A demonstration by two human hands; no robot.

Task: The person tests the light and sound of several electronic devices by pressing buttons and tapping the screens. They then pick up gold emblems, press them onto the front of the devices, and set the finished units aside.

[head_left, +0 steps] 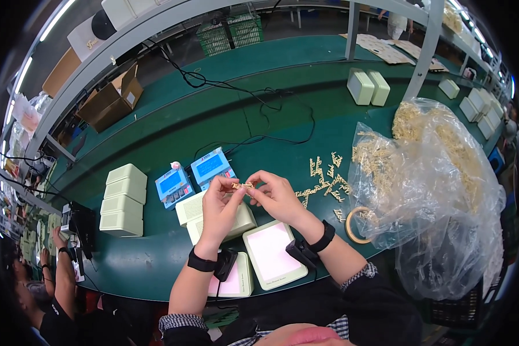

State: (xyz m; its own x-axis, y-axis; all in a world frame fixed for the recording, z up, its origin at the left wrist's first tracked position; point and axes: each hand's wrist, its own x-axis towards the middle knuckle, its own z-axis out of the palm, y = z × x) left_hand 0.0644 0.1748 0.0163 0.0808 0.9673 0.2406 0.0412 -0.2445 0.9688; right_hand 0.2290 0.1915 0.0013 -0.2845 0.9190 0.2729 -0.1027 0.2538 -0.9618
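"Two grips, left hand [222, 203] and right hand [278, 199], closed at the fingertips on a small tan lettering piece [242, 185]. Cannot tell whether whole or in two."

"Held where?"

"In the air over the perforated pale boxes [190, 209], above the green tabletop [271, 160]."

"Any danger there?"

"Snapping, probably: thin strokes, pinched from both sides, easily overstressed by an uneven twist. Or slipping out of so small a pinch, then getting lost among the loose cutouts [328, 185] right of the hands."

"And with the clear plastic bag [427, 167]?"

"Crammed with more cutouts, apparently draped past the near edge; could slide or spill after a careless brush of the right forearm [341, 259]."

"Watch the black left-wrist device [225, 265] as well: could scuff the pale-fronted box [234, 284] below through a low sweep of the arm."
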